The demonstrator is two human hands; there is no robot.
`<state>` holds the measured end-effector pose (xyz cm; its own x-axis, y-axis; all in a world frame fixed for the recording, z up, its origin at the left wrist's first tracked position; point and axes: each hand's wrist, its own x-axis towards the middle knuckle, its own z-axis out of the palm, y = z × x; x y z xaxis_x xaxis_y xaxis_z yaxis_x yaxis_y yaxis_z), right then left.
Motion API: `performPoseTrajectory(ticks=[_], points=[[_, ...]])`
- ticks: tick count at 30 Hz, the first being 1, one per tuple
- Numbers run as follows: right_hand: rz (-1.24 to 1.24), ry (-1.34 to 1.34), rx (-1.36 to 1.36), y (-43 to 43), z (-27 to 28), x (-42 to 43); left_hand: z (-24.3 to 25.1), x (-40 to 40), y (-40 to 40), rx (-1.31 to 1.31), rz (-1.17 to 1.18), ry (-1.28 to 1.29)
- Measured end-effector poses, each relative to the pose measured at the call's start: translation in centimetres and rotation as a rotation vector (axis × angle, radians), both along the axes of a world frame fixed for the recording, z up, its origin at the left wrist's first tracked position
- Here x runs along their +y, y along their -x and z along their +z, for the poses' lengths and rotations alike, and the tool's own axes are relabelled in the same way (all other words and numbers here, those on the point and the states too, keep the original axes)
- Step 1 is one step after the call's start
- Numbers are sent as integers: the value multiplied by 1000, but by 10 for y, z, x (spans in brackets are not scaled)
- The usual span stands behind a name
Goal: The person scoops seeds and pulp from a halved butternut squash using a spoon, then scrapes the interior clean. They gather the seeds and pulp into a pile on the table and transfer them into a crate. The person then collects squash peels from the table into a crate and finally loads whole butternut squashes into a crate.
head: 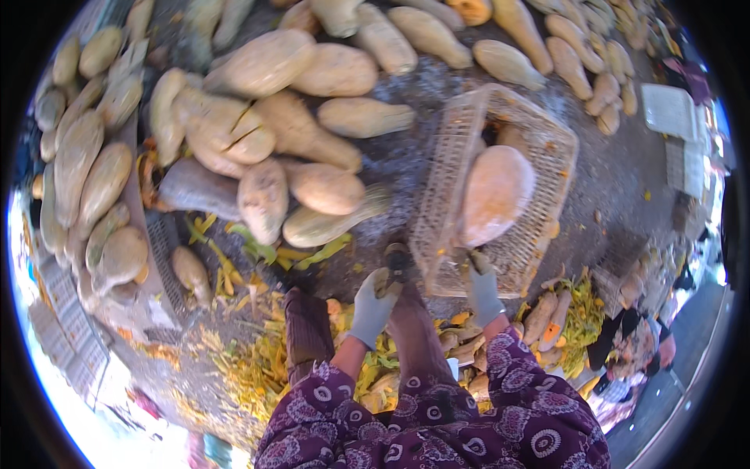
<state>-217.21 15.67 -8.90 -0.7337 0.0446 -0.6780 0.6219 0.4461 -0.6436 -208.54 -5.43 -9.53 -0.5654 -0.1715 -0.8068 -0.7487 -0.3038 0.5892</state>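
Observation:
A large pale orange squash [499, 196] lies lengthwise in a dirty, pale plastic crate [448, 146] on the ground before me. At its near end is my right hand [484, 287], in a grey-white glove with dark, soiled fingertips. Whether those fingers grip the squash's tip or only touch it, I cannot tell. Further left, outside the crate, my left hand [374, 308] hangs over my leg in a matching glove. Its fingers are curled, and their inner side is hidden. Beyond the large squash, part of another squash [513, 138] shows inside the crate.
Left of the crate lies a heap of long squashes [328, 132], one of them cracked [237, 132]. More squashes [79, 170] are piled at far left. Yellow-green plant scraps [258, 357] cover the ground by my legs. A white foam box [668, 110] stands at right; a person [633, 346] is at lower right.

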Motion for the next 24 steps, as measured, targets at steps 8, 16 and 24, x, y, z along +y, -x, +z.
performPoseTrajectory(ticks=[8,16,24], points=[[97,193,6,-7,-58,-124,-47,-97,-51,-41,221,95],[405,-58,414,57,-89,-272,-98,-221,-46,-92,473,303],[598,-77,275,87,-132,-389,-145,-266,-22,-221,961,-138]])
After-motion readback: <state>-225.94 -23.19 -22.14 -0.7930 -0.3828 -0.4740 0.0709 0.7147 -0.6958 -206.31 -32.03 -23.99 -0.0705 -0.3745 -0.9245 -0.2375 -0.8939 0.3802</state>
